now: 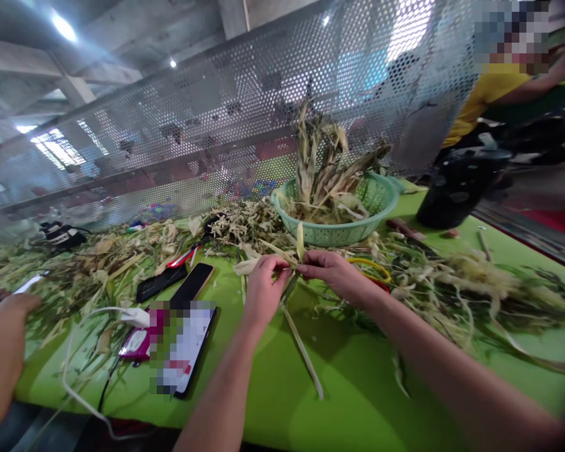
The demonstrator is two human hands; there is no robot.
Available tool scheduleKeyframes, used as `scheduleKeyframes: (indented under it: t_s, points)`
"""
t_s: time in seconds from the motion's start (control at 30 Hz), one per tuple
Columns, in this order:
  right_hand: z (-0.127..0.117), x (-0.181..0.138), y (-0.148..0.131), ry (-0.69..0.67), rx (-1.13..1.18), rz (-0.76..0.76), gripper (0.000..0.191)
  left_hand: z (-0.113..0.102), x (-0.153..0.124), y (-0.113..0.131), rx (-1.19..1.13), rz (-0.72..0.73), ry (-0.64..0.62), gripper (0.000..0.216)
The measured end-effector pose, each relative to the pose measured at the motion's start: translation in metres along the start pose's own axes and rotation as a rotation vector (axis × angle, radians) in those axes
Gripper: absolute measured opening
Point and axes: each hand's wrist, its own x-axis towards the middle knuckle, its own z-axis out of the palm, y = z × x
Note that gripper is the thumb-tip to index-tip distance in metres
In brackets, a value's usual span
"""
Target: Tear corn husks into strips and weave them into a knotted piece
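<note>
Over a green table [348, 402], my left hand [262, 290] and my right hand [335, 271] meet and pinch the same long plant stalk [297, 336]. Its pale leaves stick up between the fingertips and its stem runs down toward the table's front edge. Both hands have their fingers closed on it. Just behind them stands a teal mesh basket [379, 206] full of dry stalks and leaves.
Piles of stripped husks and stems [456, 276] cover the table left and right. Phones [188, 339], a charger with a white cable [132, 316] and a red-handled tool [183, 256] lie left. Another person's arm [2, 351] rests far left; a person in yellow [494, 94] stands back right. A perforated metal screen [216, 125] backs the table.
</note>
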Motion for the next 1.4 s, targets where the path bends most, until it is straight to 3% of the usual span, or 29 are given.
scheduleKeyframes:
  t_s: [0.13,0.27,0.43,0.63,0.93,1.2,1.4]
  points:
    - [0.001,0.001,0.002,0.151,0.116,-0.004,0.035,0.002,-0.001,0.002,0.124,-0.012,0.134,0.010]
    - [0.004,0.001,0.003,0.245,0.211,0.000,0.032,0.008,-0.005,0.003,0.130,-0.062,0.027,0.021]
    - [0.010,0.000,0.003,0.229,0.211,0.013,0.031,0.012,-0.007,0.002,0.060,-0.154,-0.060,0.021]
    - [0.011,0.003,0.008,0.164,0.196,0.035,0.036,0.013,-0.007,0.005,0.046,-0.150,-0.111,0.020]
    - [0.017,-0.001,0.009,0.336,0.331,0.072,0.037,0.016,-0.009,0.011,0.009,-0.123,-0.183,0.021]
    - [0.004,0.000,0.003,0.212,0.297,0.063,0.035,0.013,-0.005,0.004,-0.161,-0.152,-0.269,0.035]
    - [0.002,0.002,0.003,0.261,0.297,-0.002,0.034,0.013,-0.004,0.004,-0.276,-0.210,-0.302,0.038]
